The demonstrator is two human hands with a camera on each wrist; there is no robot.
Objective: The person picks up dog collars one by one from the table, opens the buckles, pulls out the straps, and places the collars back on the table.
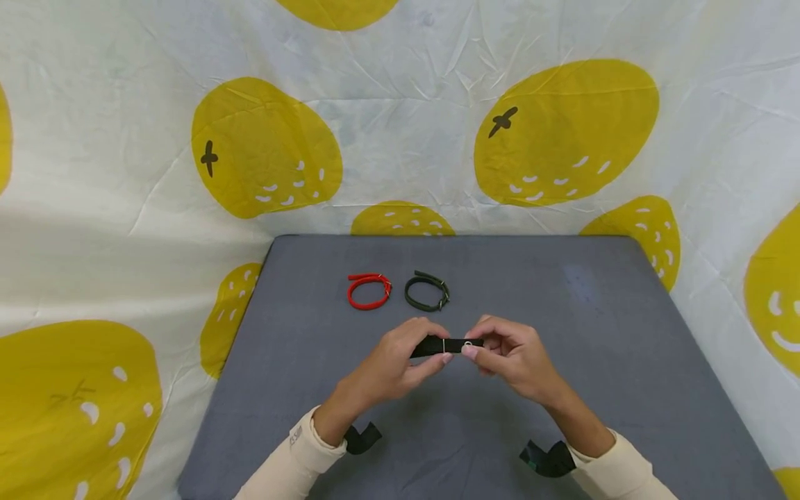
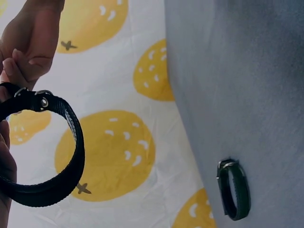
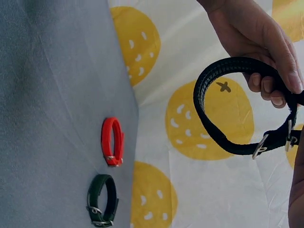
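Note:
A black pet collar (image 1: 428, 346) with metal fittings is held up between both hands, bent into a closed loop in the wrist views. My left hand (image 1: 400, 355) pinches its left part between thumb and fingers, close to a metal loop. On the other side, my right hand (image 1: 509, 355) pinches the strap's end beside the metal ring, thumb toward me. From the right wrist view, the collar's loop (image 3: 237, 149) hangs with its buckle (image 3: 260, 146) and a second metal piece near the fingers.
Farther back on the grey table (image 1: 562, 410) lie a red collar (image 1: 369, 305) and, right of it, a dark green collar (image 1: 426, 306), both curled into rings. A white cloth (image 1: 406, 160) with yellow fruit prints hangs behind and along the sides.

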